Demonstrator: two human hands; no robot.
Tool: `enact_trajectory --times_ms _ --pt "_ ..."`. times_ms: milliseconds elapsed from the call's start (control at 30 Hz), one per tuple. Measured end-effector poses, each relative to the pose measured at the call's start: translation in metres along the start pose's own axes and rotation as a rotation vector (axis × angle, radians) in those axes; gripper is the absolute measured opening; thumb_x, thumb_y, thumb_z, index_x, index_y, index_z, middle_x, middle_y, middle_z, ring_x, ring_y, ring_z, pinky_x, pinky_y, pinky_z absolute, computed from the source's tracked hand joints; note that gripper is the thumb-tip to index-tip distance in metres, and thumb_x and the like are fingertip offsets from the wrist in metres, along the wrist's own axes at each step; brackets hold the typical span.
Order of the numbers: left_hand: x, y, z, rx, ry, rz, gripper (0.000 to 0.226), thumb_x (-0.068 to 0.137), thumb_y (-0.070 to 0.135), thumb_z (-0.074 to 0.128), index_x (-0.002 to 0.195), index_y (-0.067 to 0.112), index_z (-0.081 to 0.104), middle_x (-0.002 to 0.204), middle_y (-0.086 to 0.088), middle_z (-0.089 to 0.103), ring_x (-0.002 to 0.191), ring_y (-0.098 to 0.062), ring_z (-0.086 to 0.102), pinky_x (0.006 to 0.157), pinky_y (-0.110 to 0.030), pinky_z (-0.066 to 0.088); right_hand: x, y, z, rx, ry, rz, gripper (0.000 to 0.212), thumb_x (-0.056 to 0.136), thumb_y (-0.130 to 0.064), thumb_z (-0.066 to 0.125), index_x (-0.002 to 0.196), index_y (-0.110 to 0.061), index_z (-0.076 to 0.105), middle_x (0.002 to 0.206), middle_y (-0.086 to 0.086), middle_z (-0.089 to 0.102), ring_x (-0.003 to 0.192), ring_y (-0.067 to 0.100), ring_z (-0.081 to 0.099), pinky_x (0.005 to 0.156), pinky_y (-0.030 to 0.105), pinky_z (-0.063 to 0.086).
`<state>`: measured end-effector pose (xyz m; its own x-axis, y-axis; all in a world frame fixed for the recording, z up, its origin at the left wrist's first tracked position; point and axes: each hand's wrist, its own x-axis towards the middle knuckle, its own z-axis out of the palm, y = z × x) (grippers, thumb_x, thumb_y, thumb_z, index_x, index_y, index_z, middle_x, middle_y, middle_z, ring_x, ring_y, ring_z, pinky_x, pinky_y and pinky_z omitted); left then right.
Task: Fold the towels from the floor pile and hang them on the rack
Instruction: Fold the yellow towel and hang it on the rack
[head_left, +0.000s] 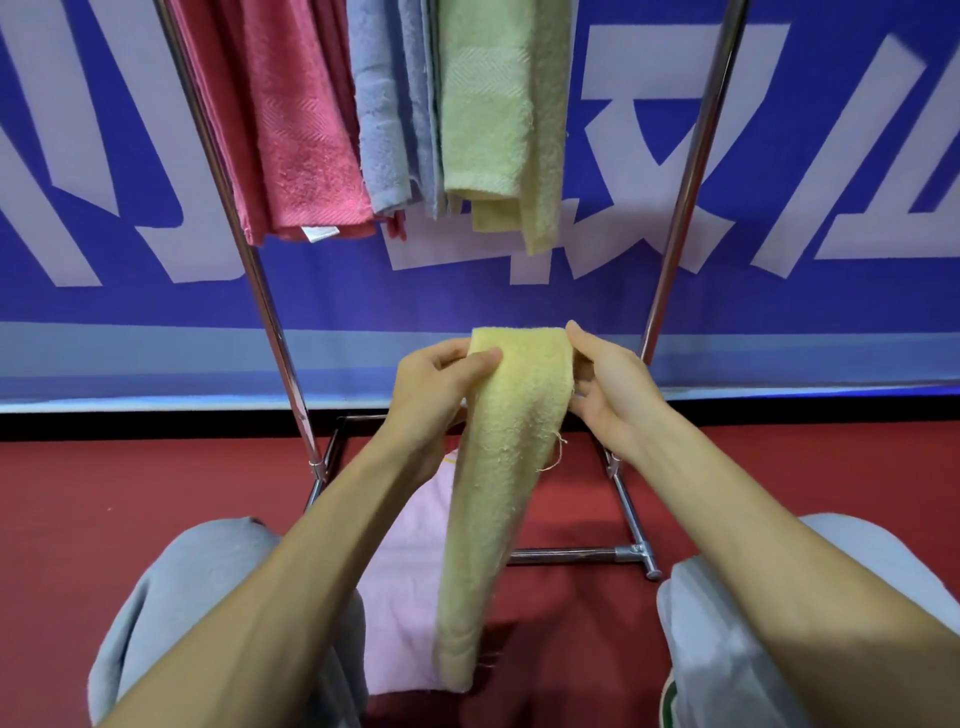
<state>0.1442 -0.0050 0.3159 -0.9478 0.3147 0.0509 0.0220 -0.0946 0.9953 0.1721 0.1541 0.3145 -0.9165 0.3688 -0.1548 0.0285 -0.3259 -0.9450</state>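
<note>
A narrow, folded yellow towel (498, 467) hangs down in front of me between my knees. My left hand (436, 384) pinches its top left corner, thumb on the front. My right hand (608, 384) holds the top right edge with curled fingers. A pink towel (400, 582) lies on the red floor under it. The chrome rack (260, 291) stands just beyond my hands. From its top hang a red towel (291, 130), a grey-blue towel (389, 114) and a pale green towel (498, 114).
The rack's base bar (571, 555) lies on the red floor (104, 493) just past my right knee. A blue banner with large white characters (779, 208) covers the wall behind. My knees in grey trousers (171, 597) frame the bottom of the view.
</note>
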Motion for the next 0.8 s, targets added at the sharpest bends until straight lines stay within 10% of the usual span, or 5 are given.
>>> enact_trajectory --times_ms 200,400,600,800 --pt "0.006 0.014 -0.019 0.024 0.092 0.028 0.014 0.084 0.014 0.068 0.091 0.003 0.071 0.072 -0.002 0.067 0.059 -0.010 0.060 0.055 -0.019 0.048 -0.004 0.018 0.012 -0.118 -0.253 0.103 0.063 0.094 -0.052 0.044 0.126 0.000 0.058 0.106 0.015 0.062 0.095 0.027 0.057 0.089 0.035 0.045" --pt "0.005 0.019 -0.031 -0.190 0.191 -0.117 0.010 0.083 0.014 0.070 0.080 0.005 0.069 0.061 0.000 0.066 0.049 -0.008 0.059 0.047 -0.016 0.047 -0.013 0.021 0.014 -0.270 -0.462 0.098 0.035 0.091 -0.025 0.060 0.114 0.001 0.064 0.113 0.014 0.070 0.094 0.016 0.067 0.071 0.020 0.052" --pt "0.007 0.017 -0.032 -0.359 0.238 -0.188 0.007 0.080 0.005 0.072 0.084 0.002 0.067 0.062 -0.002 0.067 0.054 -0.012 0.061 0.047 -0.016 0.049 -0.012 0.019 0.015 -0.392 -0.361 -0.116 0.025 0.090 -0.009 0.062 0.112 0.003 0.063 0.107 0.020 0.070 0.091 0.021 0.067 0.081 0.029 0.054" --pt "0.012 0.004 -0.026 -0.188 0.095 -0.065 0.065 0.073 -0.005 0.073 0.128 0.019 0.048 0.098 0.000 0.072 0.081 -0.008 0.068 0.064 -0.018 0.053 -0.012 0.009 0.012 -0.413 -0.224 -0.335 0.015 0.091 -0.001 0.057 0.104 -0.001 0.066 0.098 0.019 0.071 0.082 0.018 0.066 0.073 0.027 0.055"
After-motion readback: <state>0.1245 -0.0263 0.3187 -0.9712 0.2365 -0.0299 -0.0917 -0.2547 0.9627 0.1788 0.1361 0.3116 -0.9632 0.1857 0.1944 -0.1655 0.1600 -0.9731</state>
